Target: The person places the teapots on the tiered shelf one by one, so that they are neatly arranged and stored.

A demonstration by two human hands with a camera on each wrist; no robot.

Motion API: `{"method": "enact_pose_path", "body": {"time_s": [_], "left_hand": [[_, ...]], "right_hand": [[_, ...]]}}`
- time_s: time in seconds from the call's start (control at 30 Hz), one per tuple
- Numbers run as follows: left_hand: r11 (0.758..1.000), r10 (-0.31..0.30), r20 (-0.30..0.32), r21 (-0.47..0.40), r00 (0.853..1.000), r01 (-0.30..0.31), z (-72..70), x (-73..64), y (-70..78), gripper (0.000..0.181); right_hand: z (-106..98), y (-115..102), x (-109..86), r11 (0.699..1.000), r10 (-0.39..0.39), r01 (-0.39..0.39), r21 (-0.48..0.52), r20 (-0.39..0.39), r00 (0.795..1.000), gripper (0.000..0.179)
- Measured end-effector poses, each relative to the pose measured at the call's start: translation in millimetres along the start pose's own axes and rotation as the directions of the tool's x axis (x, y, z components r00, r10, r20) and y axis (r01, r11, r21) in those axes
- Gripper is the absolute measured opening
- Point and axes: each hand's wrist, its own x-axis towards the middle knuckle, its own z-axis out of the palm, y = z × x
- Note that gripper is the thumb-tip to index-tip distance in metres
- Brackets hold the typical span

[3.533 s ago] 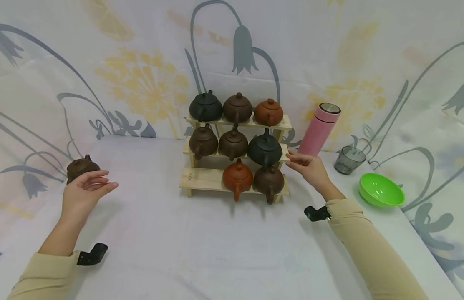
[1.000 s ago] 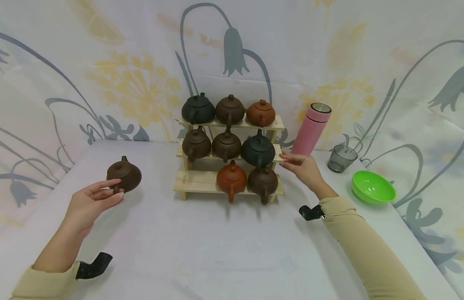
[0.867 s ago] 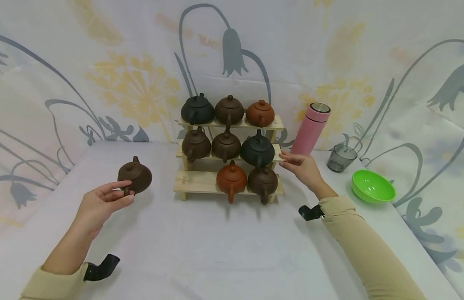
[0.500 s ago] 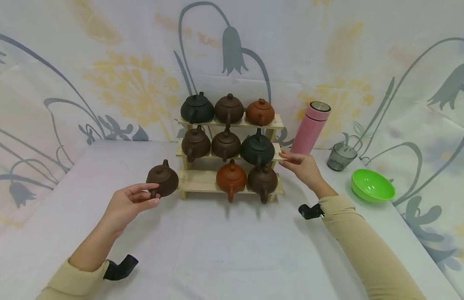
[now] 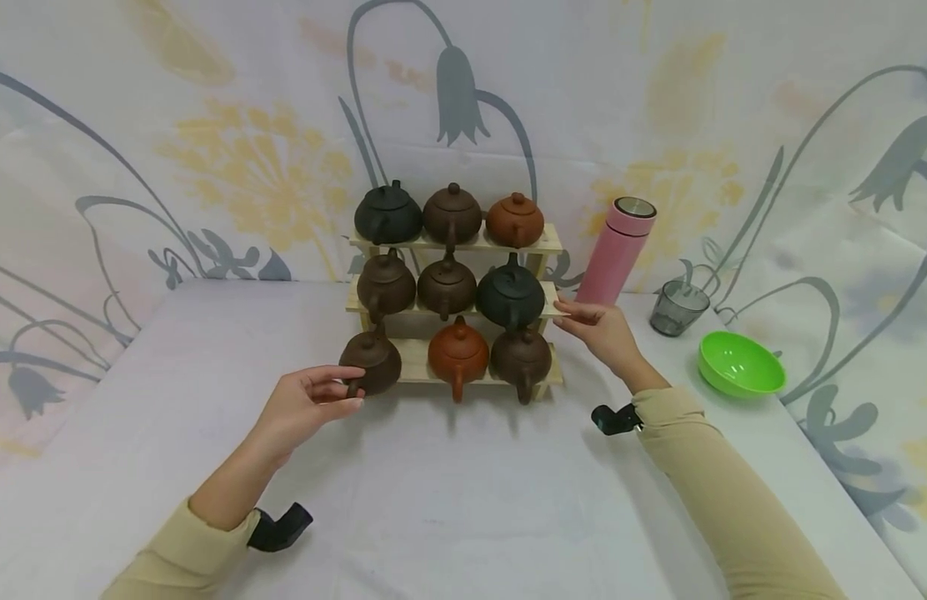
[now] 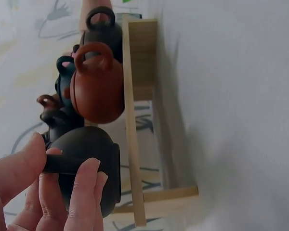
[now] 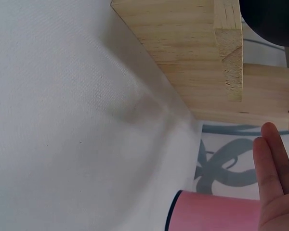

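A dark brown teapot (image 5: 371, 363) hangs at the left end of the bottom shelf, pinched by its handle between the thumb and fingers of my left hand (image 5: 306, 408). In the left wrist view the base of this teapot (image 6: 86, 144) is close to the shelf board (image 6: 131, 130), beside an orange teapot (image 6: 98, 91). My right hand (image 5: 602, 333) is at the right end of the wooden stand (image 5: 414, 360), fingertips right at the middle shelf's end. Its visible fingers (image 7: 272, 173) are straight in the right wrist view.
Several brown, black and orange teapots fill the stand's tiers, including a black teapot (image 5: 511, 292) near my right hand. A pink thermos (image 5: 613, 254), a grey glass (image 5: 678, 308) and a green bowl (image 5: 741, 365) stand to the right. Patterned cloth hangs behind.
My left hand took hold of the brown teapot at the far left and carried it right to the bottom shelf's left end. My right hand stayed at the stand's right side.
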Motion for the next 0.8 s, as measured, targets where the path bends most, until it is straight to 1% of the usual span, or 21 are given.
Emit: {"method": "enact_pose_path", "body": {"time_s": [0.13,0.23,0.4,0.57,0.67,0.8], "left_hand": [[1.0,0.009,0.007,-0.004,1.0,-0.009,9.1,5.4,-0.9,0.039],[1.0,0.015,0.004,0.009,1.0,-0.015,15.2,10.1,-2.7,0.037],[1.0,0.009,-0.002,0.002,1.0,-0.009,22.9,17.5,-4.3,0.038],[1.0,0.005,-0.017,-0.003,1.0,-0.005,26.3,21.0,-4.3,0.04],[1.0,0.009,-0.011,-0.028,1.0,-0.009,27.7,21.5,-4.8,0.041],[0.999,0.021,-0.001,-0.041,1.0,-0.021,28.8,21.7,-4.9,0.042]], "right_hand": [[-0.2,-1.4,-0.3,1.0,-0.001,0.001,-0.002,-0.004,1.0,0.035],[-0.3,-2.0,-0.4,1.0,0.007,-0.007,-0.007,0.0,1.0,0.036],[0.3,-1.6,0.1,1.0,0.024,-0.024,-0.01,0.002,1.0,0.037],[0.7,0.1,0.5,0.999,0.028,-0.028,-0.014,0.005,1.0,0.038],[0.8,1.3,0.4,1.0,0.025,-0.024,-0.01,0.007,1.0,0.037],[-0.2,2.6,-1.1,0.999,0.006,-0.005,-0.035,0.019,1.0,0.038]]}}
